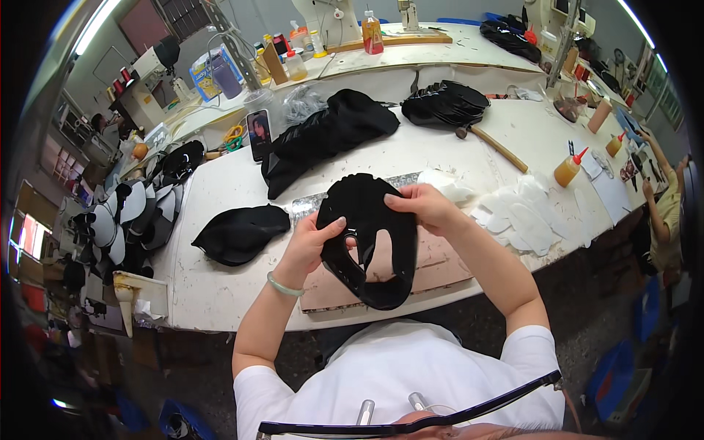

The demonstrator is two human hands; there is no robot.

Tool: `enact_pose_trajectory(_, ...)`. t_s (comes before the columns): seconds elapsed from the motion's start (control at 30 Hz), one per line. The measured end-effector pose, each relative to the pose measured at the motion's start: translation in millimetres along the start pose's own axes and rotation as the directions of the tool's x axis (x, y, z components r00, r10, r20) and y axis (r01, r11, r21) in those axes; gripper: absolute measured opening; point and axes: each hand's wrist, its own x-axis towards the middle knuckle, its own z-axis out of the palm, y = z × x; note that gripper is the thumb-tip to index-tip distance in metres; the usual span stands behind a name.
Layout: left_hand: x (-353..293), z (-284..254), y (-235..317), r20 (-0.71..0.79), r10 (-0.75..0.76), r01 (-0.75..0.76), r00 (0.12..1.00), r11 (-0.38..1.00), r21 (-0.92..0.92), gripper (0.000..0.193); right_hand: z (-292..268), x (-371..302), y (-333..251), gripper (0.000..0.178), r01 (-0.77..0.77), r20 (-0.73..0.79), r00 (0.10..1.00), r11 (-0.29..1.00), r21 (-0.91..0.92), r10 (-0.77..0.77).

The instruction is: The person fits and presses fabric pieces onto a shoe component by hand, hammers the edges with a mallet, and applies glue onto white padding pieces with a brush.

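Observation:
Between my two hands is a black shoe upper [359, 194], held above the work board with its open cut-out towards me. My left hand [302, 246] pinches its left edge, thumb on top, and a fingertip shows through the opening. On the upper right edge, my right hand [425, 207] grips it between thumb and fingers. Under it lies a pinkish-brown board [323, 290], with a speckled metal-looking plate [304, 209] behind. To the left rests another black piece [242, 235], apparently of the same kind. White pads [521, 216] are spread at the right.
Behind lie a large black bundle [330, 132], a stack of black pieces [445, 104] and a wooden-handled hammer [500, 150]. A phone [258, 134] stands by orange-and-green scissors [233, 138]. Right, a red-tipped glue bottle [567, 171]. Many shoe pieces [132, 202] crowd the left; another person [662, 209] works far right.

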Motion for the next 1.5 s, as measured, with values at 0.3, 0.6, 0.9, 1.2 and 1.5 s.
enact_pose_trajectory(0.3, 5.7, -7.4, 2.8, 0.057, 0.18, -0.182, 0.982, 0.983, 0.035, 0.036, -0.9, -8.2, 8.7, 0.023, 0.072, 0.201, 0.978, 0.995, -0.071, -0.057)
enact_pose_trajectory(0.6, 49.4, -42.0, -9.5, -0.053, 0.211, -0.216, 0.976, 0.903, -0.372, 0.021, -12.5, -4.6, 15.4, 0.038, 0.033, 0.439, 0.861, 0.889, 0.456, -0.257)
enact_pose_trajectory(0.9, 1.4, 8.9, -7.6, 0.139, 0.528, -0.514, 0.838, 0.678, 0.526, 0.038, 20.9, -8.6, 1.4, 0.028, 0.122, 0.174, 0.955, 0.85, 0.512, -0.242)
enact_pose_trajectory(1.2, -15.1, 35.8, 8.0, -0.111, 0.541, -0.495, 0.834, 0.821, 0.284, 0.014, 43.4, 8.2, -17.6, 0.036, 0.175, 0.268, 0.924, 0.924, 0.339, -0.273)
enact_pose_trajectory(1.5, 5.0, 28.0, 14.0, -0.074, 0.49, -0.476, 0.869, 0.867, 0.151, 0.018, 47.7, 22.0, -23.7, 0.031, 0.266, 0.121, 0.933, 0.878, 0.398, -0.338)
